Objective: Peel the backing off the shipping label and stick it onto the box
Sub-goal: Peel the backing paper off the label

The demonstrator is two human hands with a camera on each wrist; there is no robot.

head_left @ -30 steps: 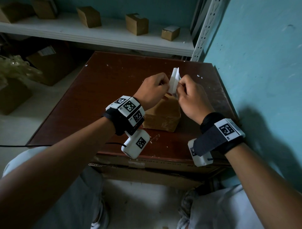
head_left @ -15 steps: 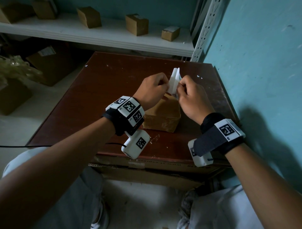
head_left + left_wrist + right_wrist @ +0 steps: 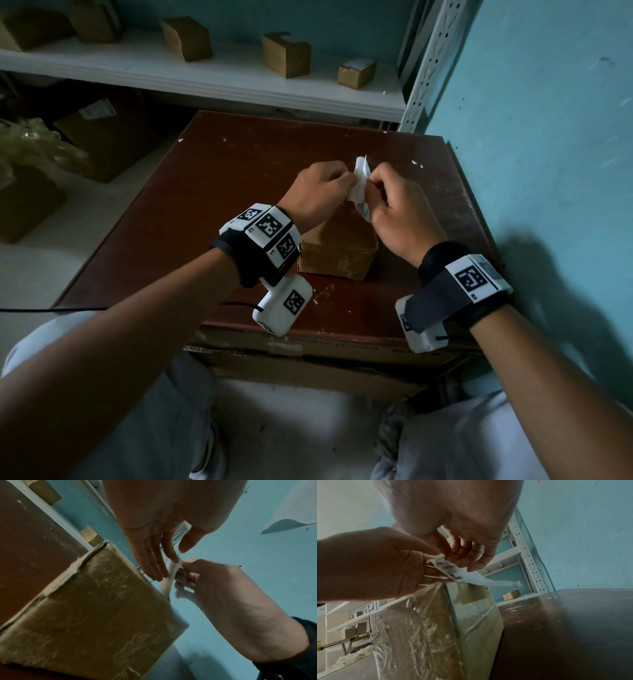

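Note:
A brown cardboard box (image 3: 337, 246) wrapped in clear tape stands on the dark red table (image 3: 212, 205). Just above its top, both hands hold a white shipping label (image 3: 359, 181) upright between them. My left hand (image 3: 349, 178) pinches the label's left side with thumb and fingers. My right hand (image 3: 371, 185) pinches its right side with curled fingers. The right wrist view shows the label's (image 3: 471, 577) printed barcode face, held over the box (image 3: 436, 628). In the left wrist view the label (image 3: 169, 577) is a thin white strip between the two hands, beside the box (image 3: 94, 615).
A white shelf (image 3: 205, 78) behind the table carries several small cardboard boxes (image 3: 286, 54). A blue wall (image 3: 548, 137) runs close along the table's right side. Larger cartons (image 3: 102, 137) stand on the floor at left. Small white paper scraps (image 3: 416, 164) dot the tabletop.
Both hands stay together over the box. The label has bent and sits slightly lower, with a strip of it now showing between the hands.

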